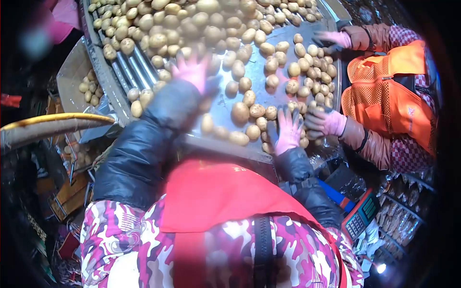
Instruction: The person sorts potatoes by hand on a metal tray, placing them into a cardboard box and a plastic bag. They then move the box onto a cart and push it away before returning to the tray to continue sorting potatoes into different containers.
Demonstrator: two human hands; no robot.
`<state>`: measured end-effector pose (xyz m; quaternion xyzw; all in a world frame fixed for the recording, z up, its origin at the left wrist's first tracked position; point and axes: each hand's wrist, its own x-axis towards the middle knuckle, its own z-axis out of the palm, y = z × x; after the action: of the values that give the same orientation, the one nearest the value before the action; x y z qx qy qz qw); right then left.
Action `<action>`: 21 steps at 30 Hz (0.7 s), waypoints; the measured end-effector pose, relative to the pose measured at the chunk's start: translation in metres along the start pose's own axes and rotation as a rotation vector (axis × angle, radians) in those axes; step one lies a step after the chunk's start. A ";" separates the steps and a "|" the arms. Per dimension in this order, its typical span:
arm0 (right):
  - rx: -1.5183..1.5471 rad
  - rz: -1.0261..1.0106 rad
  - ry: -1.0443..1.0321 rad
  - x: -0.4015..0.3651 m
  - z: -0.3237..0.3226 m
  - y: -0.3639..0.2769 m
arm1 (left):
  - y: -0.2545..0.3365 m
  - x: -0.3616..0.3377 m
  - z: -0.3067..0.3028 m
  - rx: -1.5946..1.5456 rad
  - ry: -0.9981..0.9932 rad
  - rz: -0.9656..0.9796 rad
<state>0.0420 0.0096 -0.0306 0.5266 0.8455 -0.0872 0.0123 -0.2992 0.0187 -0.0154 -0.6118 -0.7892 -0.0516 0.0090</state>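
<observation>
Potatoes [206,29] cover much of a metal sorting table [221,96], thickest at its far side. My left hand [192,72], in a pink glove with darker fingertips, is over the left part of the table among the potatoes, fingers spread and blurred. Near the table's front right, my right hand [288,129] wears a pink and grey glove; its fingers are apart and point away from me, touching potatoes beside the edge. I see nothing gripped in either hand, though the potatoes close to the left one are smeared.
At the right, a co-worker in an orange vest [389,96] has both gloved hands at the potatoes, one near my right hand. Metal rollers [137,72] lie at the left, beside a box of potatoes [72,72]. A yellow-edged hoop [57,122] and a scale with keys [357,223] stand nearer.
</observation>
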 end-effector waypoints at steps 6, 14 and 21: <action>0.191 -0.125 -0.055 -0.033 -0.015 -0.030 | 0.029 -0.059 0.001 -0.401 -0.027 0.398; 0.301 -0.323 0.164 0.039 -0.027 -0.072 | -0.022 -0.009 -0.016 -0.421 0.110 0.268; 0.289 -0.353 -0.194 0.113 -0.028 -0.129 | -0.014 0.080 0.011 0.120 0.046 0.125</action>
<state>-0.1217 0.0587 0.0011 0.3563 0.8980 -0.2582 0.0028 -0.3324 0.0939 -0.0214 -0.6567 -0.7509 -0.0174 0.0668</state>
